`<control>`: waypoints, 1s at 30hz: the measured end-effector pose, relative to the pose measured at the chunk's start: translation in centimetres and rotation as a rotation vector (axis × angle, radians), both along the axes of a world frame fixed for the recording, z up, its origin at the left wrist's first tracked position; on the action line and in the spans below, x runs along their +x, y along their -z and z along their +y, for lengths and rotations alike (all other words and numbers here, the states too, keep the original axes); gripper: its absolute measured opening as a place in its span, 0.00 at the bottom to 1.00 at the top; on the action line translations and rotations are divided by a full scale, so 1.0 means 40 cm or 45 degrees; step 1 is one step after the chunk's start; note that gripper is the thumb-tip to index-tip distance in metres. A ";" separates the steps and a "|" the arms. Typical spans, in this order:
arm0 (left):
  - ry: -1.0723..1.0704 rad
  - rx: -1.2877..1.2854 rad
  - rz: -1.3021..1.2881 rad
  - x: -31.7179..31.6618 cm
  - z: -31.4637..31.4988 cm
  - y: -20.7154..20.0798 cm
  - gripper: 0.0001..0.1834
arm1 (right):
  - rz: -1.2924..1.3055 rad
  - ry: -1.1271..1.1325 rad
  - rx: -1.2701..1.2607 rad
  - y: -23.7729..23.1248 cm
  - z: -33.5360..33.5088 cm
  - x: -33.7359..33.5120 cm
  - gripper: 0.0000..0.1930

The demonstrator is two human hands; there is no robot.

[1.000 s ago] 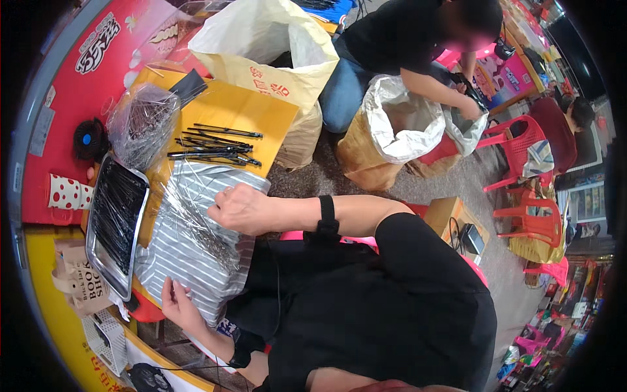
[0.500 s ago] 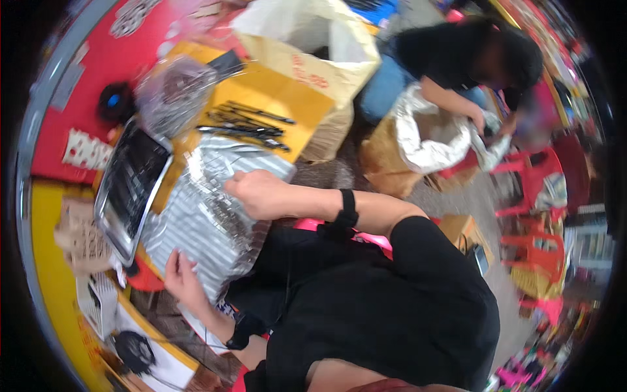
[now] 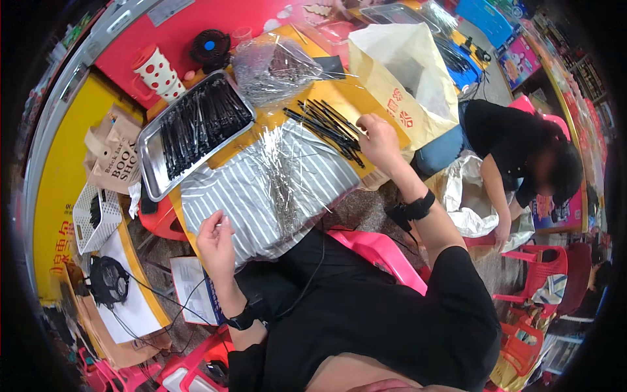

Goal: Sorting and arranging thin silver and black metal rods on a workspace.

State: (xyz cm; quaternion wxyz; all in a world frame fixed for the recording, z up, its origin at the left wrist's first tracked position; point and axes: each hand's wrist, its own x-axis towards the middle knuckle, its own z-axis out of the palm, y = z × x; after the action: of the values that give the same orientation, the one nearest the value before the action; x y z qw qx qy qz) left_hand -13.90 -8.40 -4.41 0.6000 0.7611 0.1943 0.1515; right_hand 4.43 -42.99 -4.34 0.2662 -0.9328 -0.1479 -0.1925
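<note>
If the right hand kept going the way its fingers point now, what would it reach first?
Most likely the loose pile of thin black sticks on the yellow board: the right hand points up-left with its fingertips at the pile's near end, though contact is unclear.

There is a single view, from a wide fisheye camera worn on the person's head, facing steeply down over their chest and lap. The striped cloth (image 3: 261, 189) lies close below the lens, near the middle of the picture. Both forearms enter from the lower edge toward that cloth. Beyond the cloth, the metal tray (image 3: 196, 130) and the counter (image 3: 65, 170) bend along the upper left rim. Right of the cloth, farther off, a second person sits among red chairs (image 3: 542, 274).
</note>
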 end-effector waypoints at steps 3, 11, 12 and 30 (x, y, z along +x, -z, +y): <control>0.051 0.058 -0.141 -0.010 -0.036 -0.019 0.13 | 0.014 -0.004 -0.154 0.017 -0.006 0.013 0.09; 0.083 0.195 -0.214 -0.040 -0.049 -0.021 0.11 | 0.111 0.024 -0.474 0.015 -0.028 0.017 0.11; 0.094 0.192 -0.239 -0.039 -0.056 -0.023 0.10 | 0.270 -0.012 -0.240 0.025 -0.056 0.025 0.13; 0.819 -0.809 0.104 -0.014 -0.257 -0.073 0.19 | 0.784 -0.561 1.345 -0.061 0.225 -0.384 0.13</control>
State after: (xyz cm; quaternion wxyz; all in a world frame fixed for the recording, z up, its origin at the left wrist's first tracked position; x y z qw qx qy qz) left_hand -14.48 -18.70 -1.48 0.8121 0.5664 0.0085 -0.1400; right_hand -10.93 -33.99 -1.91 0.7525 -0.6367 -0.1381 0.0961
